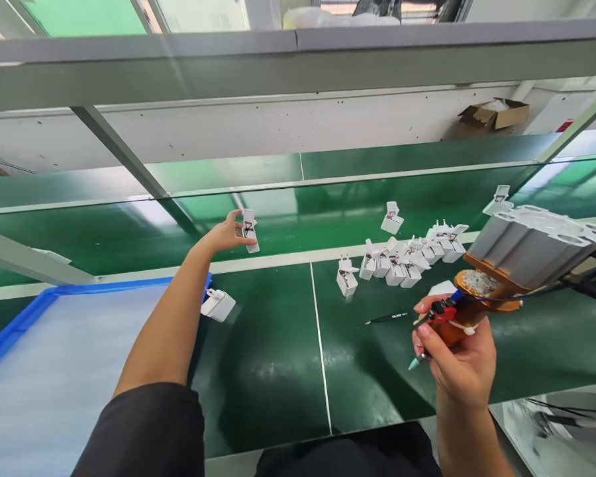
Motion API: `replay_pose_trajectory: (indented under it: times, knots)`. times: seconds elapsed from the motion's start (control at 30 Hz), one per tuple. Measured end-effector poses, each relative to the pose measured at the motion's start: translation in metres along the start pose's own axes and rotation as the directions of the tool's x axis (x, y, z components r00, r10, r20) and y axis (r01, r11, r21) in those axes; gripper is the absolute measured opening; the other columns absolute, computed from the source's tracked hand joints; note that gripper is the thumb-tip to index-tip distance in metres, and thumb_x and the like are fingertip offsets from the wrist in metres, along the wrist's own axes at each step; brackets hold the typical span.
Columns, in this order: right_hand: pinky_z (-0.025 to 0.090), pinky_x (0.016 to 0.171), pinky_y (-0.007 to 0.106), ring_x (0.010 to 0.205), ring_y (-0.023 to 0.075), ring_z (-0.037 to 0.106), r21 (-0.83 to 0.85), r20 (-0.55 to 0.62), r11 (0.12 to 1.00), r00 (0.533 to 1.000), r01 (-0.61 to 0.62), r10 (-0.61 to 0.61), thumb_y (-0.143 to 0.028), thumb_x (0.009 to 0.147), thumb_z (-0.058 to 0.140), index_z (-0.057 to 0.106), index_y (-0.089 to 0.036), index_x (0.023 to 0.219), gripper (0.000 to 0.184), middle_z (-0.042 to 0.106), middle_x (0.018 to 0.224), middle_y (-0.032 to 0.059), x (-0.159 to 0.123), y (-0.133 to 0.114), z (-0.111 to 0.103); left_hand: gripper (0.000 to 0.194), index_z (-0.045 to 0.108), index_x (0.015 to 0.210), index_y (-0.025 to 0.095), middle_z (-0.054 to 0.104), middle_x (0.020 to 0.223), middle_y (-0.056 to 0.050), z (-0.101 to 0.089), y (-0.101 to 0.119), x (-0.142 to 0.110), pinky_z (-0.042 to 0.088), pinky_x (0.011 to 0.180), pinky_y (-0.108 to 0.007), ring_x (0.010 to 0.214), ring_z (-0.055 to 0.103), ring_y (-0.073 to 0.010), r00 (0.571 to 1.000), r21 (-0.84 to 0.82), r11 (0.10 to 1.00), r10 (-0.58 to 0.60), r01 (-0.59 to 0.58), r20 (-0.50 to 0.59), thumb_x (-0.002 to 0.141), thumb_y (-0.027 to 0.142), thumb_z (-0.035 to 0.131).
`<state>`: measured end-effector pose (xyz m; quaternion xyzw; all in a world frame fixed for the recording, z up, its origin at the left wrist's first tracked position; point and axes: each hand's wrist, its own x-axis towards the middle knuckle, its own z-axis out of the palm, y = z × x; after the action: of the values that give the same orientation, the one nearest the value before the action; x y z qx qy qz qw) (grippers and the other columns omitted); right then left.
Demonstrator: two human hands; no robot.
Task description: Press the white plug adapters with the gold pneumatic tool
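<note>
Blue tray (pixel 17 331), left end of the bench (pixel 278 371), gets cropped and the left arm (pixel 163 324) blocks some. Print on the black tool (pixel 390 318) is too tiny. Right hand (pixel 461 371) hides some of the orange grip (pixel 451 336).

This looks like a workshop or factory assembly station: a long green worktop (pixel 268 377) under a metal frame (pixel 189 83), with more than 8 near-identical small white casings (pixel 397 273) showing wires inside, a pair of black tweezers (pixel 390 318), a bulky grey metal-bodied hand tool (pixel 526 242), 1 blue-rimmed tray (pixel 104 286) and 1 open cardboard box (pixel 511 118) behind.
</note>
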<state>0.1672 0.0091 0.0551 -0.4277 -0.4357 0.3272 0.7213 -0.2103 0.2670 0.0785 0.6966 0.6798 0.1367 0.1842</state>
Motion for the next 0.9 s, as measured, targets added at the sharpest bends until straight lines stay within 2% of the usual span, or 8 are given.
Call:
replay_pose_trajectory:
  times: [0.13,0.23,0.33,0.5,0.63,0.73,0.8,0.9]
  knots:
    - [0.046,0.038,0.021,0.046,0.0073,0.055,0.01,0.023,1.0,1.0,-0.003,0.003,-0.015,0.08,0.073,0.059,-0.025,0.102,0.028,0.07,0.088,0.0006,-0.002,-0.005,-0.001,0.112,0.019,0.157,0.017,0.066,0.131,-0.012,0.029,0.049,-0.084,0.056,0.083,-0.032,0.088,0.071,-0.0196,0.971,-0.124,0.967,0.231,-0.221,0.066,0.069,0.04,0.083]
    - [0.043,0.038,0.021,0.044,0.0071,0.052,0.009,0.052,1.0,0.999,-0.006,0.006,-0.017,0.08,0.072,0.058,-0.026,0.103,0.029,0.066,0.079,-0.0024,-0.003,-0.006,-0.006,0.106,0.02,0.157,0.024,0.071,0.123,-0.009,0.07,0.08,-0.154,0.059,0.081,-0.033,0.091,0.072,-0.0209,0.89,-0.298,0.902,0.388,-0.313,0.239,0.071,0.039,0.081]
    - [0.043,0.039,0.021,0.043,0.007,0.05,0.004,0.068,1.0,0.997,-0.021,0.02,-0.019,0.08,0.073,0.056,-0.026,0.106,0.032,0.061,0.071,-0.0054,-0.003,-0.005,-0.011,0.092,0.032,0.153,0.03,0.064,0.136,-0.01,0.107,0.09,-0.202,0.059,0.084,-0.034,0.094,0.072,-0.0201,0.798,-0.361,0.849,0.504,-0.386,0.332,0.074,0.031,0.08]
    - [0.046,0.043,0.023,0.044,0.0074,0.051,0.014,0.083,1.0,0.996,-0.026,0.025,-0.02,0.081,0.073,0.055,-0.026,0.108,0.033,0.061,0.07,-0.0065,-0.004,-0.006,-0.012,0.095,0.017,0.159,0.03,0.043,0.155,-0.016,0.14,0.09,-0.238,0.053,0.104,-0.04,0.129,0.058,-0.0255,0.729,-0.291,0.76,0.645,-0.581,0.23,0.083,0.024,0.073]
    - [0.045,0.042,0.022,0.045,0.008,0.052,0.021,0.113,1.0,0.994,-0.013,0.01,-0.02,0.082,0.072,0.055,-0.027,0.108,0.032,0.061,0.07,-0.0065,-0.004,-0.005,-0.008,0.063,0.043,0.148,0.036,0.019,0.166,-0.014,0.161,0.101,-0.255,0.053,0.103,-0.046,0.136,0.051,-0.0327,0.694,-0.057,0.697,0.717,-0.715,0.063,0.091,0.019,0.063]
    - [0.044,0.041,0.021,0.046,0.0084,0.052,0.044,0.14,0.999,0.99,-0.005,-0.001,-0.022,0.084,0.07,0.054,-0.027,0.109,0.03,0.058,0.068,-0.0073,-0.003,-0.005,-0.003,0.057,0.045,0.146,0.035,0.025,0.163,-0.013,0.178,0.105,-0.261,0.056,0.101,-0.041,0.136,0.052,-0.0289,0.724,-0.058,0.722,0.684,-0.689,-0.088,0.095,0.009,0.05]
    - [0.043,0.04,0.021,0.046,0.0087,0.051,0.061,0.161,0.998,0.987,0.003,-0.013,-0.024,0.084,0.069,0.053,-0.027,0.108,0.029,0.056,0.067,-0.0073,-0.003,-0.005,0.001,0.056,0.043,0.146,0.03,0.029,0.161,-0.016,0.187,0.104,-0.262,0.053,0.105,-0.043,0.139,0.049,-0.0288,0.781,-0.159,0.766,0.597,-0.623,-0.182,0.094,0.011,0.052]
    - [0.041,0.039,0.022,0.045,0.0083,0.048,0.093,0.181,0.995,0.982,0.033,-0.049,-0.025,0.082,0.071,0.053,-0.028,0.108,0.031,0.055,0.069,-0.0069,-0.004,-0.007,0.011,0.051,0.048,0.138,0.024,0.034,0.158,-0.018,0.196,0.1,-0.263,0.055,0.103,-0.043,0.139,0.05,-0.0293,0.873,-0.313,0.815,0.445,-0.487,-0.199,0.09,0.021,0.063]
